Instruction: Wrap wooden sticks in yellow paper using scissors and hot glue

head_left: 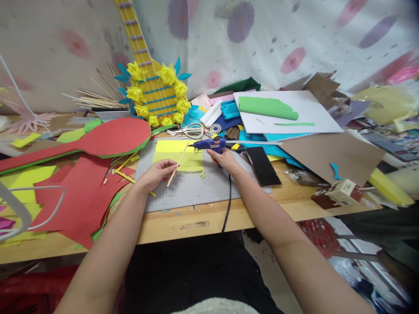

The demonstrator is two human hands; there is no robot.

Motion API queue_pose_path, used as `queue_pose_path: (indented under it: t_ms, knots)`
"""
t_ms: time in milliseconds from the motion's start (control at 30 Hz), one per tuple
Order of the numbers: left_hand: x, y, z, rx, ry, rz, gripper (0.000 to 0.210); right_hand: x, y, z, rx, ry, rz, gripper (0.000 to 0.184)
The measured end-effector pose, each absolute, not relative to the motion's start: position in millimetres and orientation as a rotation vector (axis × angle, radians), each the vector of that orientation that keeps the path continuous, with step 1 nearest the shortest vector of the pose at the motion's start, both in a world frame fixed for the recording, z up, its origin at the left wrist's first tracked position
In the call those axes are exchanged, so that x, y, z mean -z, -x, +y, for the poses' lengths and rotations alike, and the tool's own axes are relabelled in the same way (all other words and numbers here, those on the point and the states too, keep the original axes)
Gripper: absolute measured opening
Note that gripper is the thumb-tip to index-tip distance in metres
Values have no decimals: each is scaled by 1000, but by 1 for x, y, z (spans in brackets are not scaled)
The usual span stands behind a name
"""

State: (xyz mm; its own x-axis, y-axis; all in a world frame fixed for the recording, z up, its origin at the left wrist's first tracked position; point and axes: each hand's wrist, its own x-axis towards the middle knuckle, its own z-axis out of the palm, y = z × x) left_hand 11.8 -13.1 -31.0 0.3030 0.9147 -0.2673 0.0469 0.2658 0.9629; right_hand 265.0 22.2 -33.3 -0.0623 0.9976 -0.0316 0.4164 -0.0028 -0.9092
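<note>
Between the fingers of my left hand [161,171] is a thin wooden stick [173,173], tilted up toward the right. My right hand [224,158] is wrapped round the handle of a blue glue gun [209,143]. Its nozzle points left and lies close to the stick's upper end; whether they touch I cannot tell. A long pale glue stick [255,142] sticks out of the gun's back, and a black cord [228,203] hangs from the handle over the table edge. Below both hands, yellow paper [193,162] lies on a grey cutting mat [183,194].
A red paddle-shaped cutout [114,137] lies left. A yellow paper-flowered guitar [157,93] leans at the back. Scissors [193,130] lie behind the mat. A phone [262,165], a white board [314,111] with green foam, brown card [334,152] and a small carton [342,194] are right.
</note>
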Motion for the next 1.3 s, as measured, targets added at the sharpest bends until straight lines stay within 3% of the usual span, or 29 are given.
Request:
queue_pose_path:
  t_ms: [767, 1300]
  knots:
    - [34, -11, -12, -772, -1169, 1102, 30, 28, -266, 21, -968, 1587, -1522, 41]
    - [30, -13, -12, -789, -1129, 1130, 32, 23, -259, 8, -1160, 1485, -1594, 35]
